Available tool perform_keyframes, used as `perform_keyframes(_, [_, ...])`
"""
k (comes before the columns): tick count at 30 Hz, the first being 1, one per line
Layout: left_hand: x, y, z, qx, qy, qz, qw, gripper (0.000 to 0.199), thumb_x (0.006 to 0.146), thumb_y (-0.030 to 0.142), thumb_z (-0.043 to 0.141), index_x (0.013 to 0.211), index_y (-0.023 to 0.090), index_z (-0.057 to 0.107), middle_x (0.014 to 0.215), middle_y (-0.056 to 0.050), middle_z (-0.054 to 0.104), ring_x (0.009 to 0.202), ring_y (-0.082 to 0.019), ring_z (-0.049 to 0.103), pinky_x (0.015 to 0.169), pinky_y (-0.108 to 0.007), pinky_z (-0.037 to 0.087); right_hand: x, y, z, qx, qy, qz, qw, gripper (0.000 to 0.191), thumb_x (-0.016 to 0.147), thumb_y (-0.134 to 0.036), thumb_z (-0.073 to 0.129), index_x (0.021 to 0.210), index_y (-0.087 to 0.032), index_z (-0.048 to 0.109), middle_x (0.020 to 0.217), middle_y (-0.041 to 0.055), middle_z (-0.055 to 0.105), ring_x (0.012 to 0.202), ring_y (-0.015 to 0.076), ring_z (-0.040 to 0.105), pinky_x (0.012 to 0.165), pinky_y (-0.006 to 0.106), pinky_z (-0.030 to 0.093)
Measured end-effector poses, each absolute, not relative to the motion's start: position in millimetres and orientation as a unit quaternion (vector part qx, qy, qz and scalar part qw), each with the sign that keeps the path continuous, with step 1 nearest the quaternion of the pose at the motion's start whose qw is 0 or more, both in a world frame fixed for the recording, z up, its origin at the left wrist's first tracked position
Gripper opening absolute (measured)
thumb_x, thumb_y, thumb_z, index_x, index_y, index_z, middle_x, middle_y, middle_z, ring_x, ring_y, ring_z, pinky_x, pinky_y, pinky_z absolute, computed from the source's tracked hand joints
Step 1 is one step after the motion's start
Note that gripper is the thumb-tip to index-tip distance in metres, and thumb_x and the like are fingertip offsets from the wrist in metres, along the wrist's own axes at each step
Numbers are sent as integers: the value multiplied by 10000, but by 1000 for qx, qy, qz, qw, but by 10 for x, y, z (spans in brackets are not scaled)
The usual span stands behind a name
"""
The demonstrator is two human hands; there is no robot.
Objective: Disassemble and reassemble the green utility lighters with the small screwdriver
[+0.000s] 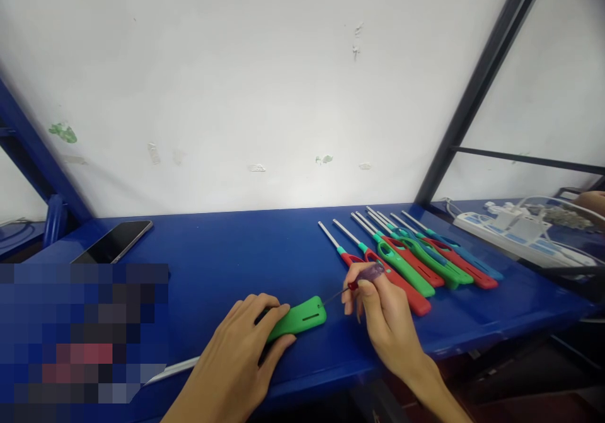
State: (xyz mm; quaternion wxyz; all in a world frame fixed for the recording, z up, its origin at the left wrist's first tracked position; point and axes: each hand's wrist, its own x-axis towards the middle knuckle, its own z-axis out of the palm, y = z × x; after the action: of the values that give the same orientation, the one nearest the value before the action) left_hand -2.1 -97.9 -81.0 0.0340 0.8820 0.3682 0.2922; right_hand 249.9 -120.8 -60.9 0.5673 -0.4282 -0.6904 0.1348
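Note:
My left hand (246, 341) is closed around a green long-nosed lighter (302, 319), pressing it to the blue table. The lighter's slotted base end points right, and a pale tube sticks out to the left behind my wrist. In my right hand (382, 316) is a small screwdriver (371, 273) with a dark purplish see-through handle. Its thin shaft slants down left, and the tip is at the hole in the lighter's base end. Just beyond my right hand lies a row of long-nosed lighters (411, 272) in red, green and blue, their metal tubes pointing away.
A phone (113, 242) rests at the table's back left. White power strips (520, 240) with plugs and cables stand on the right, past a dark metal post (477, 89). The lower left is blurred out. A white wall (265, 82) rises behind the blue table (212, 259).

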Motion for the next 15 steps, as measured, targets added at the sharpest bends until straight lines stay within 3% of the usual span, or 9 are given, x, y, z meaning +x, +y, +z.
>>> perform_keyframes(15, [-26, -979, -800, 883, 362, 294, 51, 259, 1063, 299, 567, 1321, 319, 580, 1197, -28, 659, 1072, -253, 648, 965, -459, 541, 2508, -1174, -592, -547, -611, 101, 564, 337, 1089, -456, 465, 969, -215, 666, 583, -49, 590, 487, 115, 549, 507, 227, 412])
